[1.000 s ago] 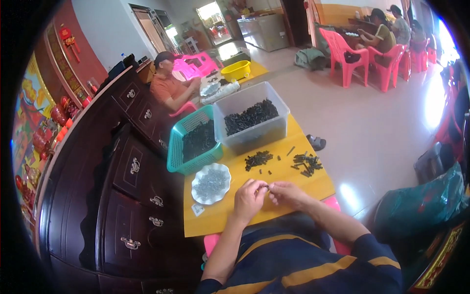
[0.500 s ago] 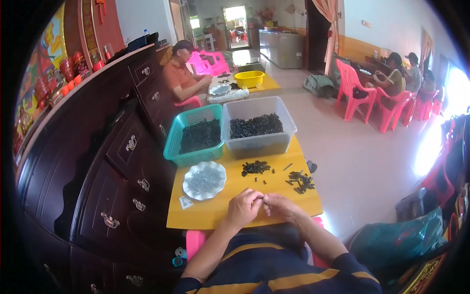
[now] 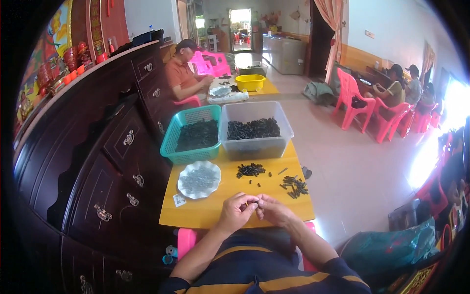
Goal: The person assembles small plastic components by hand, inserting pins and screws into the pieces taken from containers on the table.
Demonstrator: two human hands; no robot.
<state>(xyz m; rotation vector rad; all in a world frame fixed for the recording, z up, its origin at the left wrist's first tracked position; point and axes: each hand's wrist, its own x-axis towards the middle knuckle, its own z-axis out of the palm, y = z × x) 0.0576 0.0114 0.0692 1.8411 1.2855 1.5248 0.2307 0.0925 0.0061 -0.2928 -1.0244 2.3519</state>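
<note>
Above the near edge of the yellow table (image 3: 225, 218), my left hand (image 3: 236, 211) and my right hand (image 3: 275, 211) meet fingertip to fingertip. Both pinch a small dark piece (image 3: 255, 202), mostly covered by the fingers. Just beyond them lies a pile of short black pieces (image 3: 250, 170), with a few loose ones nearby. Longer black sticks (image 3: 294, 187) are heaped to the right. On the left, a white wavy-edged plate (image 3: 216, 188) holds many small clear or greyish bits.
A green basket (image 3: 169, 147) and a clear plastic bin (image 3: 254, 147), both holding black pieces, stand at the table's far end. Dark drawers (image 3: 117, 161) line the left. Another person (image 3: 181, 73) sits working beyond, near a yellow tub (image 3: 250, 83). Pink chairs (image 3: 353, 105) stand right.
The whole view has shifted slightly. My fingers have changed their pinch a little, and the small dark piece shows more between the fingertips. The piles look the same.
</note>
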